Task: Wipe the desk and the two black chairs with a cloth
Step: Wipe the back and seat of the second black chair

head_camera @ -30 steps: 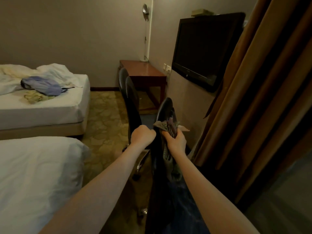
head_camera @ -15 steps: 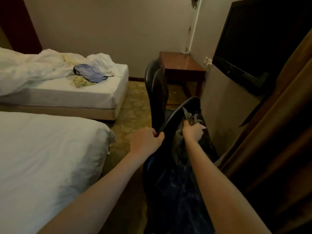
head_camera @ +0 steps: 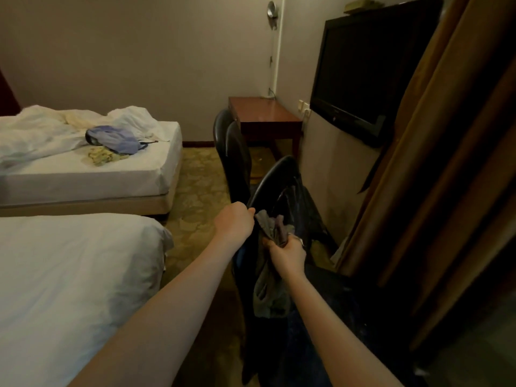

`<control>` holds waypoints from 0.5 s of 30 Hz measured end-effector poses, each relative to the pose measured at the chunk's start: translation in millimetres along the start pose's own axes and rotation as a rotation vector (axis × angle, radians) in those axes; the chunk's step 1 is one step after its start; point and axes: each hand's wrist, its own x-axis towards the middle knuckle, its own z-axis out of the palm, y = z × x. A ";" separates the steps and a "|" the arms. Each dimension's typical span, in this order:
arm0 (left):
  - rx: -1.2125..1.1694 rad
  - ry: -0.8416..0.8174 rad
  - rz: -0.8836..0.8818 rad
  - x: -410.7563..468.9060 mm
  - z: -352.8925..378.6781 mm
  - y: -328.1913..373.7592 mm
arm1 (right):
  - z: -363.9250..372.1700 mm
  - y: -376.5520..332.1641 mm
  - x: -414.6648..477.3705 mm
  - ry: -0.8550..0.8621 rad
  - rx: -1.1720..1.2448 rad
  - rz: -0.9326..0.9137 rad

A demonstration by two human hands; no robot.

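Person's left hand [head_camera: 234, 222] grips chair [head_camera: 275, 174] back edge, likely steadying it. Right hand [head_camera: 287, 254], at 4 o'clock, clutches bunched cloth [head_camera: 272, 227] against backrest for wiping. Desk [head_camera: 265, 113] waits at 12 o'clock.

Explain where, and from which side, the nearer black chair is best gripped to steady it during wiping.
Grip the nearer black chair by the thin, rounded top rim of its backrest, probably coming from the left. The rim curves like a handle, so fingers can curl over it, as the left hand does. That leaves the backrest's face free for the right hand and its cloth.
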 end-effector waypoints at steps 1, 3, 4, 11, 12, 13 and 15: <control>-0.014 0.001 0.016 -1.4 1.9 -1.2 | -0.3 5.1 -10.0 -0.003 0.011 0.001; -0.040 0.011 0.049 -5.8 5.2 -4.9 | -0.4 12.7 -26.1 -0.016 0.054 0.026; -0.051 0.010 0.060 -7.8 6.1 -7.7 | 1.1 15.4 -32.1 -0.019 0.084 0.048; 0.020 0.066 0.063 -4.7 14.9 -10.8 | 16.5 9.3 -18.4 0.171 0.135 0.098; 0.029 0.081 0.080 -4.1 16.0 -13.1 | 18.3 6.0 -13.5 0.193 0.138 0.100; 0.030 0.092 0.097 -2.3 17.3 -15.4 | 20.2 2.1 -6.2 0.210 0.142 0.107; 0.027 0.116 0.125 -2.8 19.1 -18.5 | 22.2 -5.4 10.3 0.238 0.152 0.119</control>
